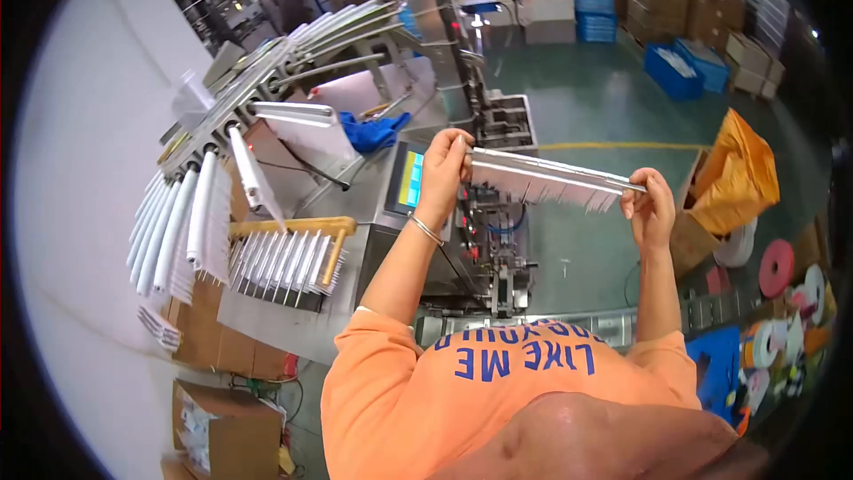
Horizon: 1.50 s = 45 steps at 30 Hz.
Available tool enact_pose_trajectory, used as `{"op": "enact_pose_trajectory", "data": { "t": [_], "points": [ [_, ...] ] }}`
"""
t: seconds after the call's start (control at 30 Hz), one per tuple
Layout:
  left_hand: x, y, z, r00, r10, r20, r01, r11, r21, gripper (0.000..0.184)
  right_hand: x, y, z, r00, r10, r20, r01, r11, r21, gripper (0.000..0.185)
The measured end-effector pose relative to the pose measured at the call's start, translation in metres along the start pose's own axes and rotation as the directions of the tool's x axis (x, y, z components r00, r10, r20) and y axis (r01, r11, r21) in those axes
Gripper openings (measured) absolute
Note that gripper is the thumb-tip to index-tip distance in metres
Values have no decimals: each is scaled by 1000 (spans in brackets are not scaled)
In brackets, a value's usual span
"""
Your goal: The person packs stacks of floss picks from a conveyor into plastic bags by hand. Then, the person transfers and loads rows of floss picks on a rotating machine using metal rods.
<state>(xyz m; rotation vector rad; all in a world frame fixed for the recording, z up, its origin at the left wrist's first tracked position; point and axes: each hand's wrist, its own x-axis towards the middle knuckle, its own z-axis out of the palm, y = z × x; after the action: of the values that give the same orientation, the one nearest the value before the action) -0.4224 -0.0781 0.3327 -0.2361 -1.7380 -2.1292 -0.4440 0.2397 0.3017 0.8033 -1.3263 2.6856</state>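
Note:
My left hand (442,173), with a bracelet on its wrist, pinches one end of a narrow metal rail with a row of thin pale strips hanging from it (546,171). The other end is gripped between the thumb and fingers of my right hand (651,204). The rail spans the gap between my hands, tilting slightly down to the right. What exactly the hanging pieces are, I cannot make out. Left of my left hand are a lit touch panel (411,180) and a wooden-edged rack (342,231) with a row of slim sticks.
A fan of white-covered arms (191,204) curves around the left side. A blue cloth or glove (375,132) lies on the machine. Machinery (502,267) stands below the rail. An orange bag (733,178) sits in a box at right; blue crates (673,69) stand behind.

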Motion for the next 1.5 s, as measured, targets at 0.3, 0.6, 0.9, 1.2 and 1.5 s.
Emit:
{"op": "enact_pose_trajectory", "data": {
  "t": [0.3,0.6,0.9,1.2,1.5],
  "points": [
    [70,82,-22,430,902,48,-483,184,856,33,110,9,85,984,-171,41,159,965,210,27],
    [51,73,-40,497,868,2,-215,120,969,53,152,33,158,955,-103,277,50,980,190,21],
    [-89,59,-24,780,524,343,-562,345,752,29,170,109,256,959,-159,237,151,987,51,27],
    [-210,89,-105,895,218,390,-444,527,725,22,179,116,264,975,-142,170,115,981,159,31],
    [-250,103,-172,977,108,186,-211,647,733,16,182,126,273,933,-284,221,311,945,-100,37]
  ]
}}
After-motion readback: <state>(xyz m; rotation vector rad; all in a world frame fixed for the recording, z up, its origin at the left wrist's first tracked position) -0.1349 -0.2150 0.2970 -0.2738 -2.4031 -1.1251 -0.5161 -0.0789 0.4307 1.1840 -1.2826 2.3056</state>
